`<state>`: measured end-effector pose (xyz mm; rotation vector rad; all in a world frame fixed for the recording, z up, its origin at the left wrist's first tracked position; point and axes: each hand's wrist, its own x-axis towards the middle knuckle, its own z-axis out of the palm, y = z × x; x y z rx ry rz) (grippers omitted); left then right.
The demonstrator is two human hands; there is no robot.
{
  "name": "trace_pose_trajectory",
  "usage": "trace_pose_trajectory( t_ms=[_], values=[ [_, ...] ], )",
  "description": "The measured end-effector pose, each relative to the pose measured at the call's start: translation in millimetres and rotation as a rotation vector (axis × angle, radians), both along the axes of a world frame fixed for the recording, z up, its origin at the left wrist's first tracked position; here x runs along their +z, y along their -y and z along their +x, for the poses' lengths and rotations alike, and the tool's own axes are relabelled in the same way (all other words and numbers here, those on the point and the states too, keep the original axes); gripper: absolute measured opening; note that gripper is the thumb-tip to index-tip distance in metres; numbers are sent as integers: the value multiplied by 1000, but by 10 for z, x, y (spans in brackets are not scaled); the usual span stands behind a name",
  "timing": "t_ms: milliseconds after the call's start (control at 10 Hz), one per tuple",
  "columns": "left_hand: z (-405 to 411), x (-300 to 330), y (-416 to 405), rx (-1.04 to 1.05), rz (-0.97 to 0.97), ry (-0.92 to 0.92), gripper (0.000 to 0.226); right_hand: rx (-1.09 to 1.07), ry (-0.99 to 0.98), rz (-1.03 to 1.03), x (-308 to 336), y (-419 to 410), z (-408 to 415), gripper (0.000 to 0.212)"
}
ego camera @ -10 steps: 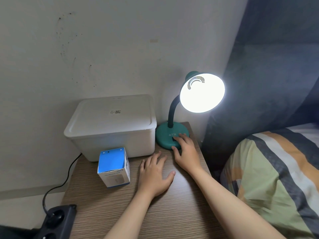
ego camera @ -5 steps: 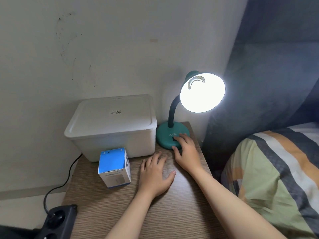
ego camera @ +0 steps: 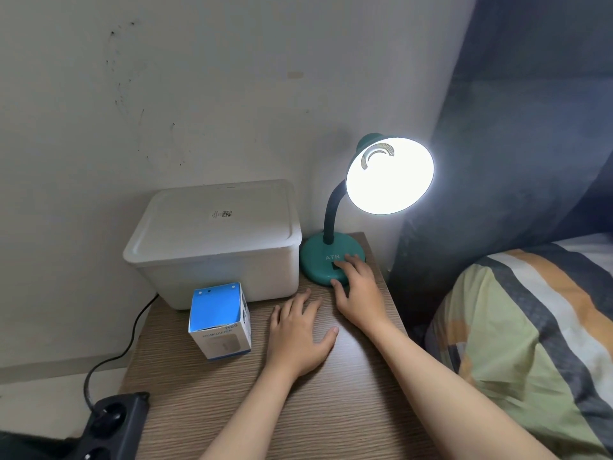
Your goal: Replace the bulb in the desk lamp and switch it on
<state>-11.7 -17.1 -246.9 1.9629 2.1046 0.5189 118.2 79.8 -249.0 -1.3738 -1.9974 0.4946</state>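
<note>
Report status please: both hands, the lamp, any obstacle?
Left hand flat on table, empty. Right hand on lamp base, fingers at switch. Lamp shade lit. No obstacle.

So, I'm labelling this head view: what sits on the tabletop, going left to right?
Power strip → blue box → left hand → right hand. The white bin and lamp sit behind, overlapping these, so I leave them out.

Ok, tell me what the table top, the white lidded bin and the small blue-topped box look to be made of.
Table top: wood-look laminate, matt, judging by regular printed grain.
White lidded bin: plastic, slightly translucent walls, moulded lid.
Small box: printed cardboard, frayed top edge.
</note>
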Motion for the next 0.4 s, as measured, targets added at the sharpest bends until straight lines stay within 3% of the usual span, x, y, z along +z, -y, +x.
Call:
trace_pose_trajectory(
  t_ms=[200,400],
  values=[
    [-11,-14,11,-31,15,30,63,9,111,-43,-7,-10,-22,45],
    [-12,15,4,-46,-16,43,63,-30,68,-13,65,64,-25,52]
  ],
)
